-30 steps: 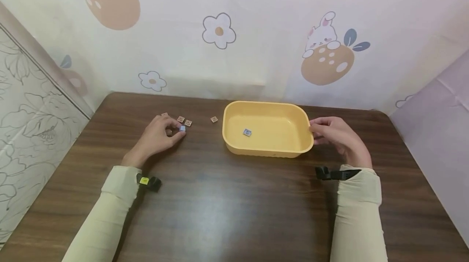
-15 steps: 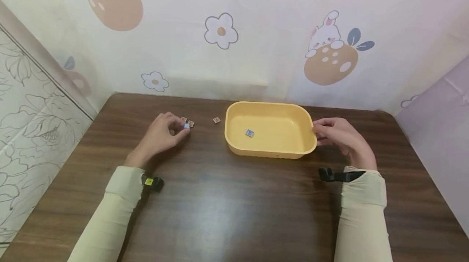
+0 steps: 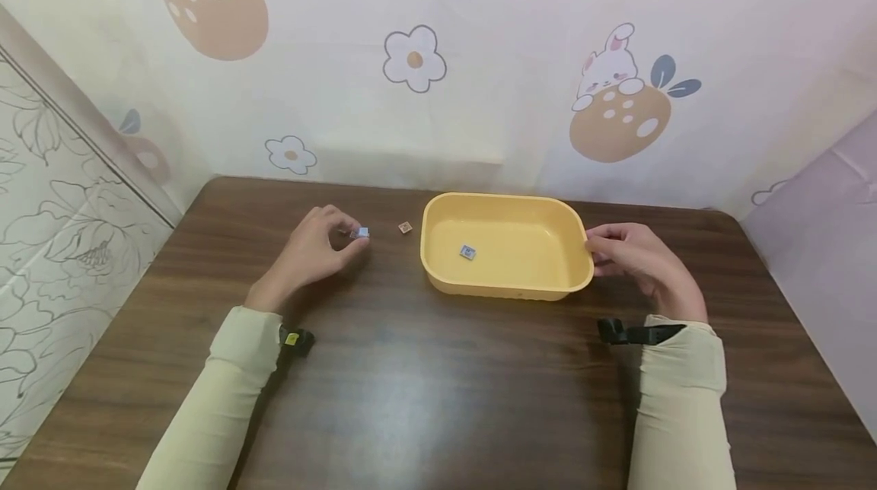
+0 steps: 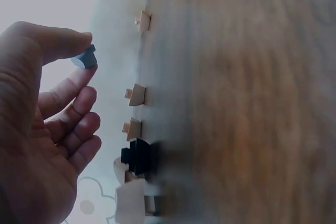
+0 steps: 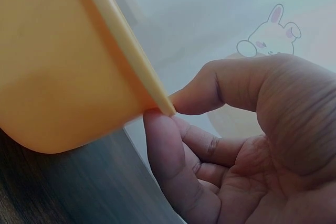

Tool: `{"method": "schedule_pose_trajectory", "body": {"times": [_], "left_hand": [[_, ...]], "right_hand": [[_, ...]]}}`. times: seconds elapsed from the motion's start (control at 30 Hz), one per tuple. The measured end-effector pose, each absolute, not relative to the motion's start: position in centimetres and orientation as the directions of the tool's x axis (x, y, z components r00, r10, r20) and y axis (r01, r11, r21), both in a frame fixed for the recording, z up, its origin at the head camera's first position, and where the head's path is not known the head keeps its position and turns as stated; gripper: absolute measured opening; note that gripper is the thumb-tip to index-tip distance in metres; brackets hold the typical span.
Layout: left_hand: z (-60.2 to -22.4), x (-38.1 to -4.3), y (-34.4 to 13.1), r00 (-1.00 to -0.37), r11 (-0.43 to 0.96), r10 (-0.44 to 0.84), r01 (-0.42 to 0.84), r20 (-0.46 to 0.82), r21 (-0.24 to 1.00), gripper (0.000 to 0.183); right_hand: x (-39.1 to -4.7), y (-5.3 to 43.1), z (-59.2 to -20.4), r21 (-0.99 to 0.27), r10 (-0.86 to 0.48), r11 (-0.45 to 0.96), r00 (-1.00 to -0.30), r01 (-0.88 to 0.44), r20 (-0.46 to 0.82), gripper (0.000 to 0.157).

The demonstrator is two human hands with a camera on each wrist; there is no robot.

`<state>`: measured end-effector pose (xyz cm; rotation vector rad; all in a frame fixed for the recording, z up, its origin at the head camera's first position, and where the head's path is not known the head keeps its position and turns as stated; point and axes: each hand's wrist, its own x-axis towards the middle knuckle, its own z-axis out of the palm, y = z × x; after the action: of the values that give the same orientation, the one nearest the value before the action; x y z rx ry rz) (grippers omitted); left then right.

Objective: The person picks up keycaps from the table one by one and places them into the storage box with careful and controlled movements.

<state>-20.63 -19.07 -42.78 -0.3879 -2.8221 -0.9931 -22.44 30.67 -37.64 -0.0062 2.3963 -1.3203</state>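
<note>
In the head view, my left hand (image 3: 315,246) is at the left of the table, pinching a small blue block (image 3: 363,232) between thumb and index finger. The left wrist view shows this blue block (image 4: 85,59) with a stubby peg, held above the table. Below it stand small tan blocks (image 4: 136,94) with pegs, a black block (image 4: 137,156) and a whitish block (image 4: 130,203). My right hand (image 3: 637,258) grips the right rim of a yellow plastic basin (image 3: 507,291). In the right wrist view, thumb and fingertips pinch the rim (image 5: 157,95).
A blue-grey block (image 3: 467,252) lies on the basin's floor, left of its middle. One tan block (image 3: 405,227) lies between my left hand and the basin. Behind the brown wooden table (image 3: 411,399) rises a patterned wall (image 3: 479,94).
My left hand has moved right with the blue block, and now covers the tan blocks that showed near its fingertips. My right hand keeps its hold on the basin.
</note>
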Motion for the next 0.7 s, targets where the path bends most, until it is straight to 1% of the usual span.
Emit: {"method": "schedule_pose_trajectory", "body": {"times": [0.43, 0.7], "left_hand": [[-41.9, -20.7, -18.0, -0.952, 0.75, 0.209, 0.303, 0.224, 0.588, 0.029], [-41.2, -20.9, -16.7, -0.947, 0.749, 0.226, 0.32, 0.23, 0.581, 0.03]], "right_hand": [[-22.5, 30.3, -37.5, -0.811, -0.183, 0.553, -0.922, 0.192, -0.342, 0.052], [-22.4, 30.7, -37.5, -0.823, -0.201, 0.533, -0.916, 0.195, -0.347, 0.053]]}}
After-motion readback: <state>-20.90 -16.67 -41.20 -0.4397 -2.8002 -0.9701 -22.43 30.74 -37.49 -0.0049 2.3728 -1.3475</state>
